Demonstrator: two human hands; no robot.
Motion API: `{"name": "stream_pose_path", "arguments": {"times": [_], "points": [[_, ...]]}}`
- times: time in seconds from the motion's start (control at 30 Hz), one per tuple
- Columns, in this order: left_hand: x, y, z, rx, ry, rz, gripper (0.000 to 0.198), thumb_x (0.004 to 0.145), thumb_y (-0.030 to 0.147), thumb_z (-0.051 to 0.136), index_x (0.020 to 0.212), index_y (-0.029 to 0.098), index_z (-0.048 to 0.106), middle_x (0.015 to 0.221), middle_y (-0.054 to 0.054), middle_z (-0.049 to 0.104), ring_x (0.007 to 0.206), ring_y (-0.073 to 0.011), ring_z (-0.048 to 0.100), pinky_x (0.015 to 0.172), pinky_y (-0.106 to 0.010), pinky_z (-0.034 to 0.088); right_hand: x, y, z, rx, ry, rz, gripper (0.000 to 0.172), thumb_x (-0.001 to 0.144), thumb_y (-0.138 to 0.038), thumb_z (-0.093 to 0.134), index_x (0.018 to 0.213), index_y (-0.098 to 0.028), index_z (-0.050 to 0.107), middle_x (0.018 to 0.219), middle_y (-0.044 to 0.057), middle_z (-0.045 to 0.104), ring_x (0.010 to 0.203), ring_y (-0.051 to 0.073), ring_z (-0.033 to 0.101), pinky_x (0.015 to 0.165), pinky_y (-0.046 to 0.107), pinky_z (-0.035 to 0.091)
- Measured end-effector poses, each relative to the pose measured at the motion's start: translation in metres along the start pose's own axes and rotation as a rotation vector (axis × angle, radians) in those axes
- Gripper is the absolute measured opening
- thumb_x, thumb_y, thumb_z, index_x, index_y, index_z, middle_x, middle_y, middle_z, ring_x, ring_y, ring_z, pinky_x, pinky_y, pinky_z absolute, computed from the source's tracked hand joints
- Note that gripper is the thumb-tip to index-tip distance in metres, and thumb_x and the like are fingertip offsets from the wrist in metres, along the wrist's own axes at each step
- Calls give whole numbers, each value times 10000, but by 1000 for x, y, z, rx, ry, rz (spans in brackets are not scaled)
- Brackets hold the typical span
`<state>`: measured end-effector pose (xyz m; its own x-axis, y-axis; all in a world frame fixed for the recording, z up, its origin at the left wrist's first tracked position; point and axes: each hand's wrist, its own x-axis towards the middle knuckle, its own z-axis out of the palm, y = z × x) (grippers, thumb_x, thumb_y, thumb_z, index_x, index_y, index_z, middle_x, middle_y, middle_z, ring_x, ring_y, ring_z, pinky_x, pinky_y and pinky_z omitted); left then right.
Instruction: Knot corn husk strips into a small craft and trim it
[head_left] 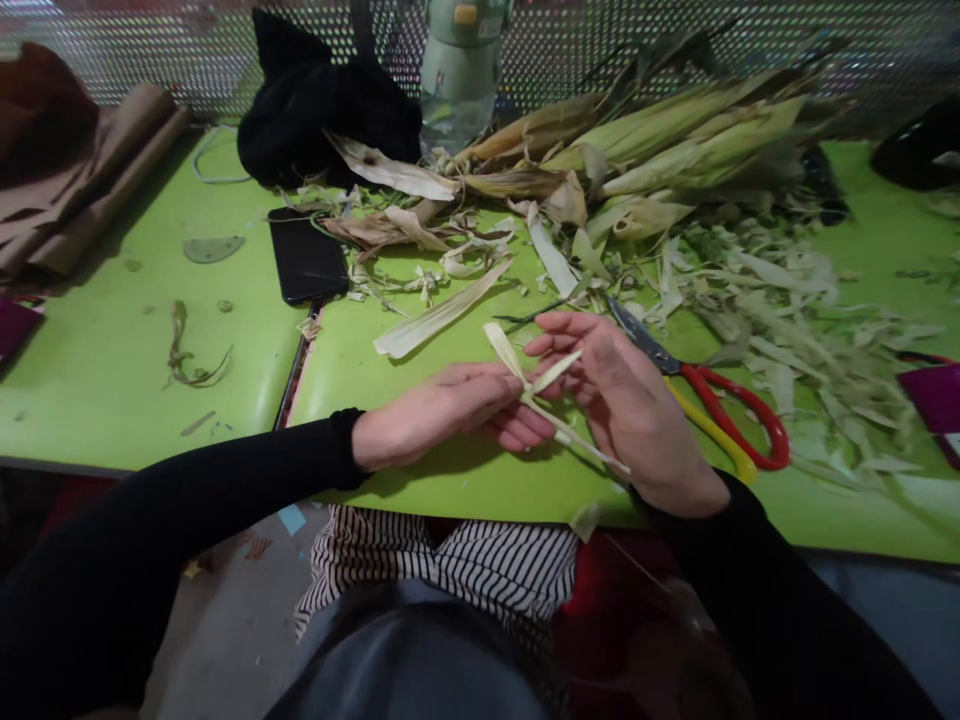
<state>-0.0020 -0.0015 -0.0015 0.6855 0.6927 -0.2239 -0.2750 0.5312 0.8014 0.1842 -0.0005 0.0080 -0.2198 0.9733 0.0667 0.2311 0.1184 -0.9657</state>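
A pale corn husk strip [556, 371], tied into a small knot with two leaf-like ends and a thin tail, is pinched at its knot between the thumb and fingers of my left hand [480, 400]. My right hand [634, 410] is just to the right, fingers loosely curved and apart around one upper end of the strip. Whether its fingertips touch that end is hard to make out. The tail slants down in front of my right palm. Scissors with red and yellow handles [701, 385] lie beside my right hand, blades partly hidden behind it.
Corn husks [675, 150] are heaped at the back, with shredded scraps [810, 310] at right. A loose husk piece [446, 310] lies ahead of my hands. A black phone [307, 255], a green bottle [461, 70], black cloth [330, 110] and brown paper [105, 190] sit farther off.
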Motion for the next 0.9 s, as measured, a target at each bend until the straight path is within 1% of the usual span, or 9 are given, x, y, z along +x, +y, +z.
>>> {"name": "stream_pose_path", "arguments": {"times": [0.1, 0.17, 0.27, 0.33, 0.43, 0.53, 0.73, 0.8, 0.9], "points": [[0, 6, -2, -6, 64, 91, 109, 917, 161, 545, 950, 96, 626, 900, -115, 744, 824, -149, 705, 871, -322, 552, 0, 0, -5, -94, 33, 6, 415, 919, -638, 520, 941, -234, 610, 843, 43, 635, 731, 182, 599, 637, 325, 489], [-1, 9, -3, 73, 94, 131, 117, 893, 120, 587, 1004, 98, 616, 882, -81, 729, 808, -119, 686, 835, -274, 543, -2, -2, -7, -230, -23, -14, 404, 892, -627, 578, 851, -227, 617, 764, 30, 632, 661, 169, 570, 578, 306, 446], [-2, 10, -4, 229, 87, 155, 120, 899, 175, 630, 990, 102, 604, 800, -34, 685, 720, -90, 641, 732, -232, 531, -4, -4, -8, -379, -141, -70, 345, 906, -547, 611, 795, -223, 654, 722, 14, 661, 610, 146, 555, 559, 287, 412], [-2, 9, -6, 314, 64, 154, 160, 917, 254, 629, 981, 113, 585, 749, -11, 657, 655, -81, 611, 672, -226, 527, -5, -5, -8, -412, -193, -63, 365, 947, -514, 560, 745, -223, 648, 622, -10, 602, 542, 126, 505, 523, 277, 377], [-2, 8, -8, 390, 47, 153, 225, 944, 354, 594, 966, 133, 556, 716, 8, 635, 611, -74, 592, 625, -218, 525, -6, -6, -9, -406, -195, -47, 362, 932, -531, 577, 746, -223, 623, 569, -30, 534, 502, 118, 459, 482, 271, 344], [-3, 11, -9, 435, 54, 162, 221, 969, 356, 550, 923, 140, 544, 708, 14, 622, 586, -60, 572, 579, -194, 500, -7, -6, -11, -477, -208, -150, 307, 920, -489, 616, 775, -219, 637, 611, -21, 569, 532, 119, 473, 496, 271, 338], [-5, 17, -9, 491, 71, 205, 213, 949, 333, 590, 890, 130, 573, 695, 10, 632, 568, -60, 562, 582, -205, 492, -7, -8, -16, -449, -327, -301, 365, 968, -367, 549, 638, -209, 540, 547, -41, 470, 497, 101, 432, 507, 273, 334], [-3, 18, -12, 419, 69, 214, 205, 935, 320, 616, 963, 118, 595, 729, -4, 665, 619, -78, 610, 633, -222, 518, -6, -6, -16, -425, -258, -251, 337, 975, -368, 537, 675, -216, 561, 568, -39, 483, 508, 112, 443, 511, 276, 351], [1, 19, -16, 284, 91, 268, 214, 949, 284, 590, 1054, 103, 631, 947, -86, 751, 843, -128, 695, 816, -271, 546, -6, -4, -12, -471, 129, -304, 201, 942, -414, 597, 849, -237, 622, 763, 4, 583, 672, 162, 530, 605, 303, 436]]}}
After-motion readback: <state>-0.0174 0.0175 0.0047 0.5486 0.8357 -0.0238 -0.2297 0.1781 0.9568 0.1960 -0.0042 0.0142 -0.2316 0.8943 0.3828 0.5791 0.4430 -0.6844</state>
